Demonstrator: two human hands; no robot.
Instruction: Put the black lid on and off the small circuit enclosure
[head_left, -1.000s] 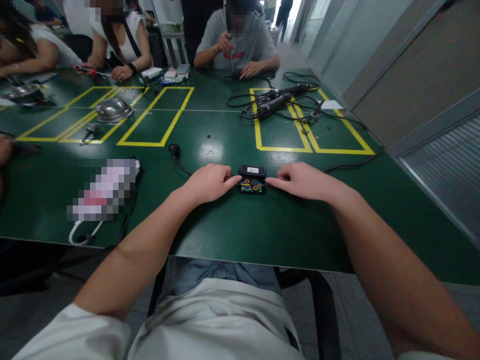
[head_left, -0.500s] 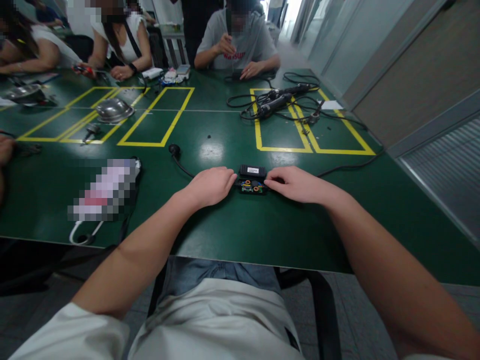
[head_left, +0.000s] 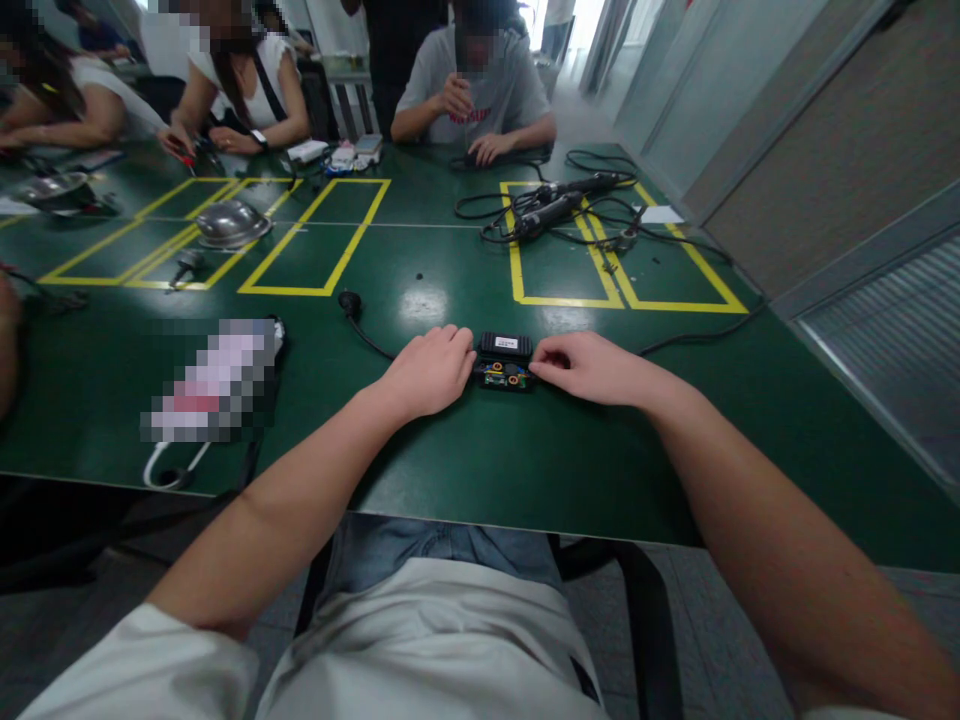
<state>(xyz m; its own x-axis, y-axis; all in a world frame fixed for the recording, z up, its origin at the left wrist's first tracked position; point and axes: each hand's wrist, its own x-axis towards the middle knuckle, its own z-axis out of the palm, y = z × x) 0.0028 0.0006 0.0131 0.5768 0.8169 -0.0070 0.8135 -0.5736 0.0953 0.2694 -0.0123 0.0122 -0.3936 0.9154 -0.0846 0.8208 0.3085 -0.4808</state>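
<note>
A small black plastic case (head_left: 506,382) lies opened on the green table in front of me, with a circuit board, ring-shaped coils and coloured wires inside. Its ribbed black cover (head_left: 505,344) with a white label sits just behind it. My left hand (head_left: 436,368) is closed at the case's left end, on the black power cord (head_left: 369,340) that leads off to a plug (head_left: 349,304). At the right end, my right hand (head_left: 581,367) pinches the black cable (head_left: 694,336) where it meets the case. The fingers partly hide both cord ends.
A phone-like object (head_left: 221,375), blurred out, lies left with a white strap. Farther back are a metal bowl (head_left: 232,222), black tools with tangled cables (head_left: 551,208) and yellow tape outlines (head_left: 330,290). Several people sit across the table; a partition (head_left: 847,150) stands right.
My left hand has turned a little, its knuckles now higher and its fingers more curled beside the case. My right hand and the case stay nearly still.
</note>
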